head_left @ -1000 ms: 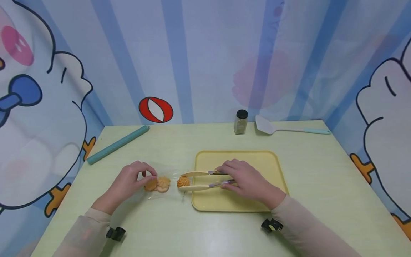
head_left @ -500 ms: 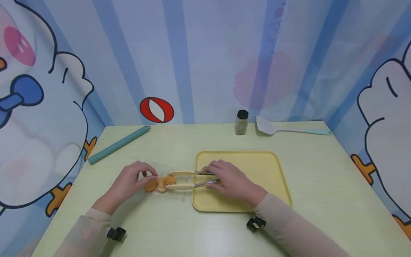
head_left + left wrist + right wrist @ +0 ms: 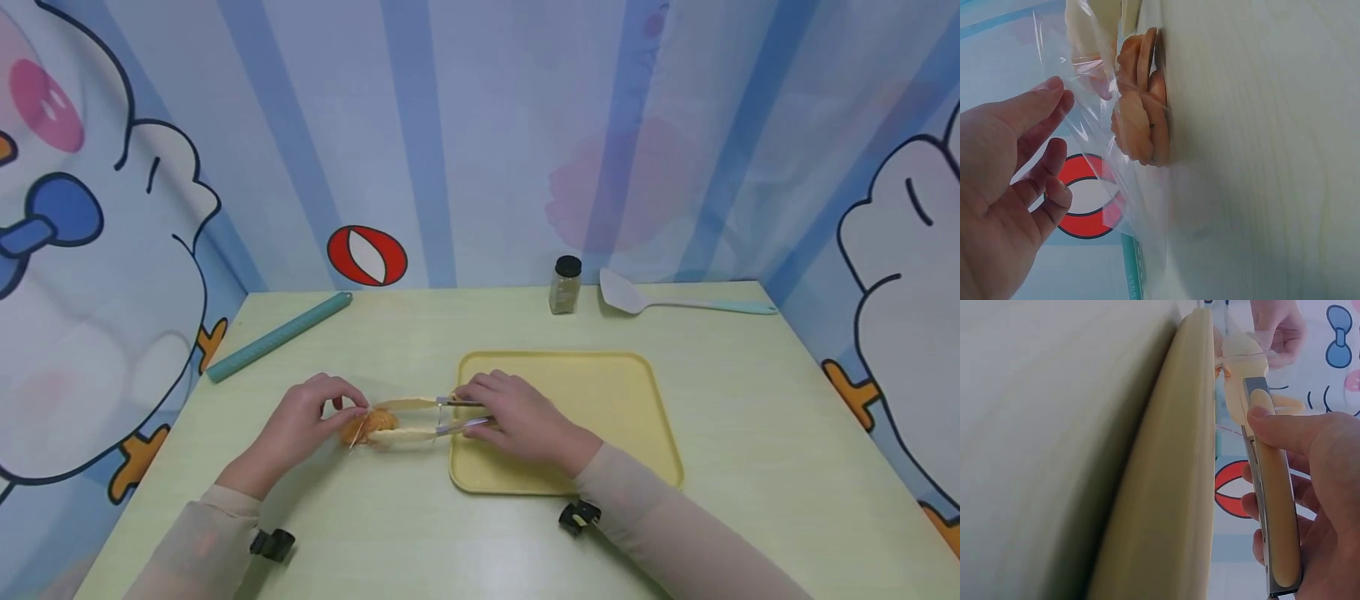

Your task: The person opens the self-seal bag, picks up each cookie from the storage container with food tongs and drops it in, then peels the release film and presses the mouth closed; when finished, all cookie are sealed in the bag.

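Now your right hand [image 3: 517,421] grips the tongs [image 3: 420,418], long axis pointing left into the clear bag [image 3: 1094,125] your left hand [image 3: 303,419] pinches open around the cookies [image 3: 1141,119].

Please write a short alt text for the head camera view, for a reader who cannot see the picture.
A person's right hand grips tongs whose tips reach into a clear plastic bag of orange cookies, while the left hand pinches the bag's edge. A yellow tray lies under the right hand on a pale green table.
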A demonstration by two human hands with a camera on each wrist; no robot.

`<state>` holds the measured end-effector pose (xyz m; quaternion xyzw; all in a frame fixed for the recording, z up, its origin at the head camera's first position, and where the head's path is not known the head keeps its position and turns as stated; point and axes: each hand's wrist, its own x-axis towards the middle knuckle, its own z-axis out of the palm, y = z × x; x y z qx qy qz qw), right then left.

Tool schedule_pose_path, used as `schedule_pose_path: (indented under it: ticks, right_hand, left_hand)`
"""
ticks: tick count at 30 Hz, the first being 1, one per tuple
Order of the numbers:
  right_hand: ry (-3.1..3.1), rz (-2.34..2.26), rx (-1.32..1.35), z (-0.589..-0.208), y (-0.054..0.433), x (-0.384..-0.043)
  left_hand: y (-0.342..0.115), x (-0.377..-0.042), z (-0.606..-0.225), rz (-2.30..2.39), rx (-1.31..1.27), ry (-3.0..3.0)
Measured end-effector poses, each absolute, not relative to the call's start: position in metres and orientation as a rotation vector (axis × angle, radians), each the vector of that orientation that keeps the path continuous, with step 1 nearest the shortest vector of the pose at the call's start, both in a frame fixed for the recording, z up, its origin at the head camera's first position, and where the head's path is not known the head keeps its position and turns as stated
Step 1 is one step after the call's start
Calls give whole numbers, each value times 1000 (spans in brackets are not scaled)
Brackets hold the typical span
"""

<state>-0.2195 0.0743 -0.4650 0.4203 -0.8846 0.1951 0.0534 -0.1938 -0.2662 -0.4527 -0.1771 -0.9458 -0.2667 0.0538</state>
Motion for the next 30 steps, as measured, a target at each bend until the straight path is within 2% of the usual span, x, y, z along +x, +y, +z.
schedule_pose_path:
  ticks: [16, 30]
  right_hand:
    - [-2713, 579, 1271, -465, 66, -223]
    - [-2738, 582, 1120, -453, 119, -200]
  left_hand:
    - [-271, -194, -456, -829, -534, -2868]
    - [-272, -193, -458, -821, -492, -2898]
